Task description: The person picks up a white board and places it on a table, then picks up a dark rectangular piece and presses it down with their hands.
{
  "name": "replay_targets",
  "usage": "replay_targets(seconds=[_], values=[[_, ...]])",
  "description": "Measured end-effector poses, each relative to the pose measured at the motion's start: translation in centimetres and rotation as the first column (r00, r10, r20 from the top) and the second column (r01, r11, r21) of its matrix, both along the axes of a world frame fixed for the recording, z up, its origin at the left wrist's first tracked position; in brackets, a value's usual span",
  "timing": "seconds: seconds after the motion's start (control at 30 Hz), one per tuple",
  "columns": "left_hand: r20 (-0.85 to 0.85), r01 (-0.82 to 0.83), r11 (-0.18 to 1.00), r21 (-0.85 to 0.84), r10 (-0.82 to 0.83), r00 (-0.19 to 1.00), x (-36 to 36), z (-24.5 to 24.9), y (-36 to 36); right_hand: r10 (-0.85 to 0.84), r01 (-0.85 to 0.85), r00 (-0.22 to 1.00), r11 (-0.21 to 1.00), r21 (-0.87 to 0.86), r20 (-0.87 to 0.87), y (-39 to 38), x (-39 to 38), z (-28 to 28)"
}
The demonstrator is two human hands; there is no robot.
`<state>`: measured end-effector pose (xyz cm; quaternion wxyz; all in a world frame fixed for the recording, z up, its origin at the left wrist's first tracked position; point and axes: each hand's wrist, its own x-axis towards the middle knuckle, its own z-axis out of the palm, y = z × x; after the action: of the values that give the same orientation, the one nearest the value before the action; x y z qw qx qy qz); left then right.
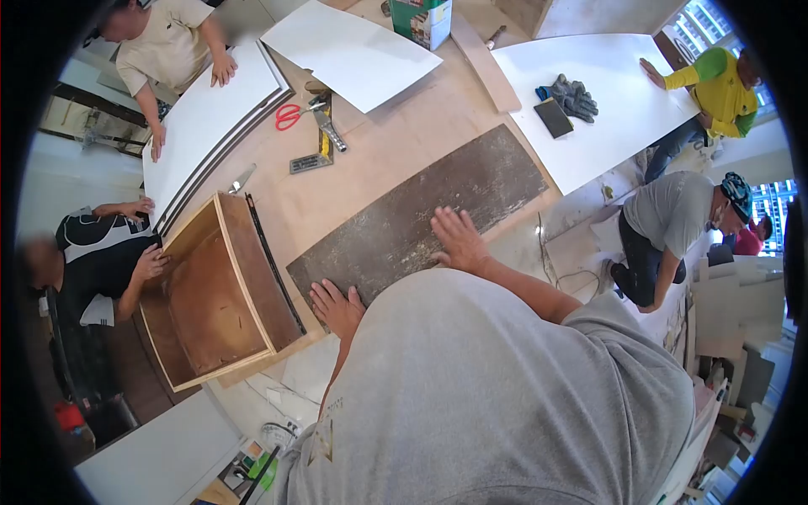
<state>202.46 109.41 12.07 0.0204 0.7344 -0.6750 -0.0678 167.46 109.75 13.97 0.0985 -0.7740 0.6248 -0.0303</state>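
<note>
A dark brown board (421, 198) with pale scuffs and glue-like patches lies on the worktable in front of me. My left hand (338, 310) rests flat near its left corner, fingers spread. Further right, my right hand (459, 239) lies palm down near the board's front edge, its fingers apart. Neither hand grips anything. Left of the board stands an open wooden drawer box (215, 303) with a black slide rail (273, 265) along its side. Past the board lie red-handled scissors (288, 116), a square with a yellow part (324, 150) and a scraper-like tool (330, 130).
White panels (353, 55) (215, 118) lie at the back and left; another white panel (598, 135) at right carries grey gloves (575, 98) and a dark pad (553, 119). A green can (421, 18) stands behind. Several co-workers surround the table; one crouches (673, 219) at right.
</note>
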Motion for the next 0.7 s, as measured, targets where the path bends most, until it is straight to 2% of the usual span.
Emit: replay_targets(seconds=[0.1, 0.2, 0.3, 0.5, 0.7], values=[[-0.013, -0.010, 1.000, 0.022, 0.010, 1.000, -0.2, 0.3, -0.2, -0.193, 0.203, 0.977, 0.971, -0.125, 0.089, 0.5, -2.6, -1.6], [0.004, -0.010, 0.999, 0.032, 0.010, 1.000, 0.1, 0.1, -0.1, -0.425, 0.423, 0.905, 0.900, -0.102, 0.003, 0.8, -5.6, -2.5], [0.019, -0.009, 1.000, 0.028, 0.009, 1.000, 0.3, -0.5, -0.2, -0.536, 0.530, 0.843, 0.842, -0.102, -0.050, 1.8, -9.3, -1.8], [0.024, 0.007, 1.000, -0.027, -0.006, 1.000, 0.5, -1.1, 0.0, -0.807, 0.808, 0.579, 0.587, -0.054, -0.117, 3.2, -15.7, -1.2], [0.018, 0.004, 1.000, -0.027, -0.004, 1.000, 0.2, -0.9, -0.1, -0.693, 0.723, 0.676, 0.689, 0.043, -0.252, 4.2, -15.4, 0.8]])
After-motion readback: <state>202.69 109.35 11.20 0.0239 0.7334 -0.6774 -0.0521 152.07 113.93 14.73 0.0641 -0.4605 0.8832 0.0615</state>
